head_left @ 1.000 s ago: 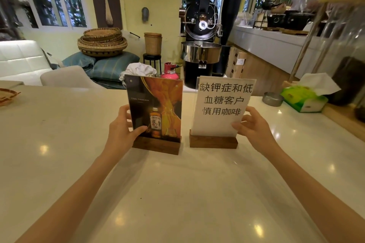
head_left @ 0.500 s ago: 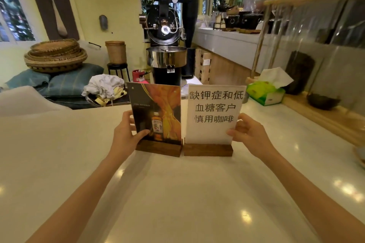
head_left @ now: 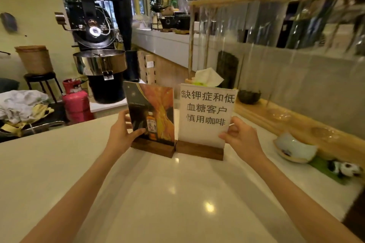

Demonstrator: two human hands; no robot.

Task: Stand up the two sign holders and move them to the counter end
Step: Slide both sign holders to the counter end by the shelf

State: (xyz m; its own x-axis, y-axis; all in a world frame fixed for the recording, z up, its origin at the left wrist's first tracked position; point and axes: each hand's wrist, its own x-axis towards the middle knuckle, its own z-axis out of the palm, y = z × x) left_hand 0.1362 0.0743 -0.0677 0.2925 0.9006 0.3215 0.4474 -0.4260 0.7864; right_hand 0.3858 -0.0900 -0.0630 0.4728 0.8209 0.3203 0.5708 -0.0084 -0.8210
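Observation:
Two sign holders stand upright side by side on the white counter (head_left: 177, 193), each on a dark wooden base. The left sign holder (head_left: 156, 108) shows an orange and dark picture with a small bottle. My left hand (head_left: 122, 134) grips its left edge, thumb across the front. The right sign holder (head_left: 207, 112) is a white sheet with black Chinese characters. My right hand (head_left: 241, 138) pinches its lower right edge. The two bases nearly touch. Both signs stand close to the counter's far edge.
A wooden ledge (head_left: 292, 122) runs along the counter's right side with a dark bowl (head_left: 248, 96), a pale dish (head_left: 294, 150) and a panda figure (head_left: 343, 169). A tissue box (head_left: 207, 78) sits behind the signs. Beyond the edge stand a coffee roaster (head_left: 98, 45) and a red gas cylinder (head_left: 76, 98).
Both signs have travelled with my hands along the counter toward its far right end, and the view has swung right. The two bases have closed up against each other.

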